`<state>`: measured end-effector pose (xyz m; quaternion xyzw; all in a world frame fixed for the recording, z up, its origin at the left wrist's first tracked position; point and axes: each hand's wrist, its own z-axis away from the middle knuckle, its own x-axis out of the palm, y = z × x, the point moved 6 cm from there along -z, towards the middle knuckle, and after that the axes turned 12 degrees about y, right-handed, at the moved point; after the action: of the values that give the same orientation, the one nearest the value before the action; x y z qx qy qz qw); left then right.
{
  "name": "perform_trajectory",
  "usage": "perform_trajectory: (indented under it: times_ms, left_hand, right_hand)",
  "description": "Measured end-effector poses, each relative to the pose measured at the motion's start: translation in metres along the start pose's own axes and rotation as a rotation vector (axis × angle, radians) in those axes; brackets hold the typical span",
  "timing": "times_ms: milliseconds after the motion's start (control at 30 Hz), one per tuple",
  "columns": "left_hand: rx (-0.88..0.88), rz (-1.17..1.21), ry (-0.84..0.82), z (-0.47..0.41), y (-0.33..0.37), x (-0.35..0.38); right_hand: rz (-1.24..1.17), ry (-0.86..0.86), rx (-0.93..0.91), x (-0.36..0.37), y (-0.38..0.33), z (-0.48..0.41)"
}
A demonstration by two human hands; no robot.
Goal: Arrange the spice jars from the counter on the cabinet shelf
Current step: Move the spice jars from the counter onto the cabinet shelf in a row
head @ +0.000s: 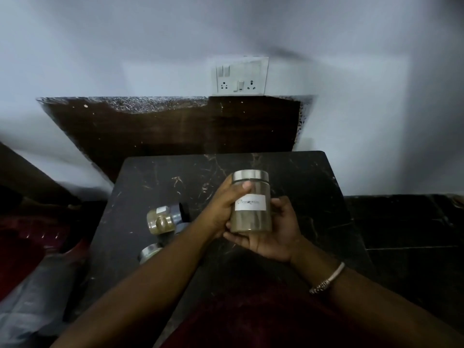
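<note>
Jar in my grip (251, 204): clear glass, steel lid on, white label facing me, roughly half full of olive-brown powder, upright, held above the tabletop (313, 187). Second jar (162, 219) lies on its side on the tabletop to the left, same powder colour. Third jar (150, 252) nearer me, only its steel lid visible.

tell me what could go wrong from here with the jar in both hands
1. The left forearm passes right over the lying jar and the jar near the counter edge; a swing could knock them off.
2. The held jar rests in the left hand and right hand; its metal lid may not be tight.
</note>
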<state>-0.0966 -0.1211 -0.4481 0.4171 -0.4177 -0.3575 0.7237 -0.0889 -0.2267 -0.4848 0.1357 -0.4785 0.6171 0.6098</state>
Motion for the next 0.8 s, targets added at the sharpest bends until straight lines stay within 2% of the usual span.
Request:
perform_trajectory:
  times_ms: [133,233,333,600,800]
  left_hand:
    - [0.092,-0.062,0.083,0.004,0.029,0.003]
    - [0.154,-0.087,0.08,0.01,0.047,0.011]
    - [0.161,-0.022,0.057,0.019,0.059,0.022]
    - [0.237,0.111,0.038,0.034,0.088,0.028]
    - [0.317,0.186,-0.033,0.043,0.111,0.035]
  right_hand:
    - [0.51,0.348,-0.442,0.001,-0.038,0.016]
    - [0.615,0.319,-0.713,0.018,-0.051,0.034]
    - [0.639,0.236,-0.889,0.04,-0.054,0.049]
    - [0.776,0.108,-1.067,0.079,-0.063,0.081]
    - [0.775,0.021,-1.113,0.098,-0.072,0.096]
